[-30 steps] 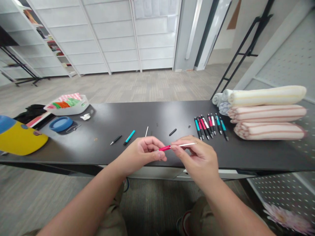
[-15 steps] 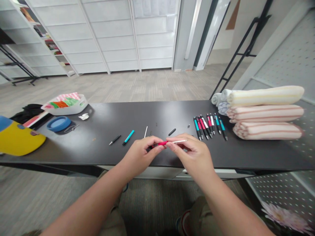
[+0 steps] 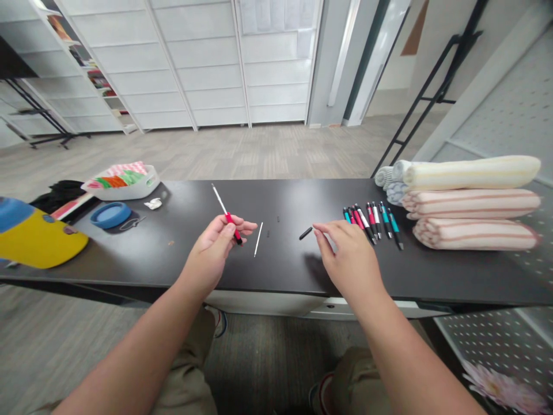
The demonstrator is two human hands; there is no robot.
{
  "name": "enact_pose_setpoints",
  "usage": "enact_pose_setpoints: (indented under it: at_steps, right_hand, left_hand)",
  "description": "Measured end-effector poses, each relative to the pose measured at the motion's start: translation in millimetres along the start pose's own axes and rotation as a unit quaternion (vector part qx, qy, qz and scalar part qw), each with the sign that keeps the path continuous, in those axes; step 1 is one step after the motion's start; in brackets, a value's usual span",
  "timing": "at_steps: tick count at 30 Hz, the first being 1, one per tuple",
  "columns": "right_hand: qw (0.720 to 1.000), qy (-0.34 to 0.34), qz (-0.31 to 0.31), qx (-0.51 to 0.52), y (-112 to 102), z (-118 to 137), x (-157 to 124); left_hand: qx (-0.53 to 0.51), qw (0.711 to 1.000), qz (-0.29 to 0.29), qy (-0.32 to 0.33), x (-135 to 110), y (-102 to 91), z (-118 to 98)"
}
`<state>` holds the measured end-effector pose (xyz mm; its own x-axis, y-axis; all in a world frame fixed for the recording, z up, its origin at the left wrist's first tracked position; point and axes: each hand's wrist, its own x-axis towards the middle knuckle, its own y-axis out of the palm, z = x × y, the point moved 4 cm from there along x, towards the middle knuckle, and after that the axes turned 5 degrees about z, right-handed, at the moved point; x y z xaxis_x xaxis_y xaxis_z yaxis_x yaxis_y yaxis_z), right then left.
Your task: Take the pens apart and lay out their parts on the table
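Note:
My left hand is closed around a red pen barrel with a black end. From its upper end a white refill sticks out, pointing up and left. My right hand pinches with thumb and forefinger at the right end of a short black pen piece, low over the table. Between the hands a second thin white refill lies on the dark tabletop. Tiny dark springs lie just beyond it.
Several red, white and teal pens lie in a row beyond my right hand. Rolled towels are stacked at the right. Leftward are a white basket, a blue ring-shaped item, crumpled white paper and a yellow-blue visor.
My hands have moved apart. The left has carried the red barrel with its refill leftward and tipped it up; the right has let go of it and reached the black piece.

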<state>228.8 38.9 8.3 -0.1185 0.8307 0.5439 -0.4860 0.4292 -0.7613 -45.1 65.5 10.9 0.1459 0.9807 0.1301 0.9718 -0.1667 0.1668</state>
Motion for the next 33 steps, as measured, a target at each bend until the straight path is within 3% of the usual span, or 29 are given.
enact_pose_setpoints:
  at_steps: [5, 13, 16, 19, 21, 23, 26, 29, 33]
  right_hand:
    - [0.989, -0.009, 0.052, -0.136, 14.6, -8.1, 2.1]
    - [0.977, -0.036, 0.122, -0.173, 32.7, -3.7, 8.4]
    - [0.974, -0.054, 0.135, -0.175, 34.8, -0.4, 11.9]
    - [0.968, -0.064, 0.156, -0.183, 38.9, 3.8, 13.2]
    - [0.967, -0.065, 0.169, -0.178, 41.6, 6.1, 12.8]
    - [0.974, -0.058, 0.168, -0.138, 42.0, 8.4, 12.0]
    - [0.987, -0.025, 0.159, 0.019, 37.0, 12.4, 9.5]
    - [0.972, 0.009, 0.143, 0.185, 29.3, 17.4, 6.0]
    - [0.939, 0.053, 0.129, 0.314, 28.2, 19.1, 2.8]
  left_hand:
    - [-0.061, 0.997, -0.040, -0.028, -3.2, -23.4, -0.1]
    - [-0.004, 0.999, -0.034, -0.020, -7.6, -31.0, 0.9]
    - [0.138, 0.990, -0.028, -0.016, -10.9, -34.4, -0.1]
    - [0.337, 0.941, 0.009, 0.007, -16.3, -29.3, -4.5]
    - [0.408, 0.911, 0.052, 0.029, -19.3, -20.0, -6.7]
    - [0.422, 0.901, 0.088, 0.047, -20.9, -9.9, -7.1]
    - [0.398, 0.909, 0.116, 0.052, -20.6, 0.8, -3.6]
    - [0.375, 0.916, 0.128, 0.051, -19.5, 6.7, 0.9]
    - [0.384, 0.911, 0.139, 0.060, -18.5, 12.4, 2.1]
